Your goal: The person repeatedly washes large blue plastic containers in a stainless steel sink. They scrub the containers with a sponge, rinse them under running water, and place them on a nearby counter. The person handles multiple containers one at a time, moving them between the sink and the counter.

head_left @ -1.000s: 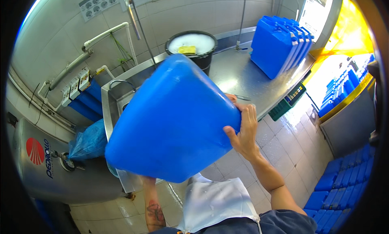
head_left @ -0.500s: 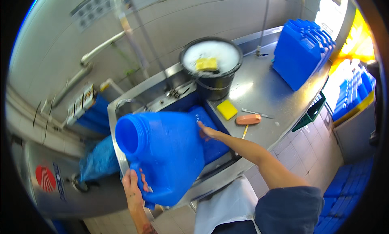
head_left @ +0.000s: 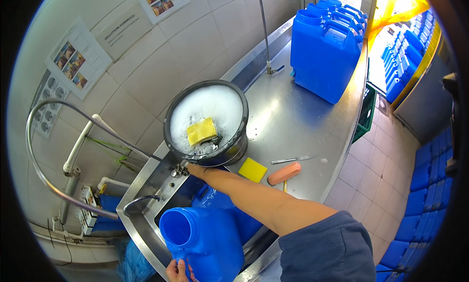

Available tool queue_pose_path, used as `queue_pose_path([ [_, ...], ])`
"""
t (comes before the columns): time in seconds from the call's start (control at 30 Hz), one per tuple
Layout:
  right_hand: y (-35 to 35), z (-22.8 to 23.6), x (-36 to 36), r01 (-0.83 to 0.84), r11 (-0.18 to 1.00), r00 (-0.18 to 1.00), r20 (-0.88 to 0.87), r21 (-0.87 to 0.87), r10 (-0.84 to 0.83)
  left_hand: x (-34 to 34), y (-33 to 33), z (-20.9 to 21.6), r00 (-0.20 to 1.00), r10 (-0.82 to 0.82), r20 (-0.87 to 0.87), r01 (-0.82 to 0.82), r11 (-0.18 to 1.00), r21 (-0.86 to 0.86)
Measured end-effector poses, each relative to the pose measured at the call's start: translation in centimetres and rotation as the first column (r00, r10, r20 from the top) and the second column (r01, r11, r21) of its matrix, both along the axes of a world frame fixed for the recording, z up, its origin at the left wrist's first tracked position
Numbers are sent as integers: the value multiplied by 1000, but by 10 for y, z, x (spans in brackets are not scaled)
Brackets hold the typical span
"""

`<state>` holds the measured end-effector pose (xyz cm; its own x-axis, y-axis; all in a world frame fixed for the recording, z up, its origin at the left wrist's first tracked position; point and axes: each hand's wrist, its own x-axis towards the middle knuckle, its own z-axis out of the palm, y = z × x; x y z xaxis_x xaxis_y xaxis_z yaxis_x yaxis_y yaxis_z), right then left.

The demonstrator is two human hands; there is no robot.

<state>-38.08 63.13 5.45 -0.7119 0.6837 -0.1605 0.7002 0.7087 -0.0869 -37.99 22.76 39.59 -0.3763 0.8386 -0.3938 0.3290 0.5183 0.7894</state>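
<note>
My left hand (head_left: pixel 180 271) grips the handle of an uncapped blue jerrycan (head_left: pixel 215 250), which is tilted at the near side of the sink (head_left: pixel 139 228), its wide mouth facing up and left. My right arm reaches across the sink. My right hand (head_left: pixel 196 170) is at the metal tap fittings (head_left: pixel 180 171), beneath the rim of a black bucket (head_left: pixel 239 152); its fingers are mostly hidden. White foam fills the bucket, with a yellow sponge (head_left: pixel 202 131) on top. Another blue jerrycan (head_left: pixel 213 199) lies in the sink, partly covered by my arm.
On the steel counter (head_left: pixel 273 120) lie a yellow scouring pad (head_left: pixel 253 170), an orange brush (head_left: pixel 284 173) and a slim metal tool (head_left: pixel 293 160). Several blue jerrycans (head_left: pixel 322 57) stand at its far end. A curved metal pipe (head_left: pixel 30 140) arches at left. More jerrycans (head_left: pixel 430 194) are stacked at right.
My right hand has left the jerrycan's side and reached over to the tap fittings. The held jerrycan sits lower in view, still in my left hand. My view has shifted.
</note>
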Motion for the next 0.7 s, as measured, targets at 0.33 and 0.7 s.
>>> queue_pose_path([
  [0.33, -11, 38, -6, -208, 922, 975, 151, 327, 166, 16, 19, -3, 998, -24, 56, 23, 1000, 15],
  [0.7, -25, 46, 1, -154, 836, 988, 70, 527, 139, 21, 20, -12, 998, -38, 56, 38, 999, 8],
])
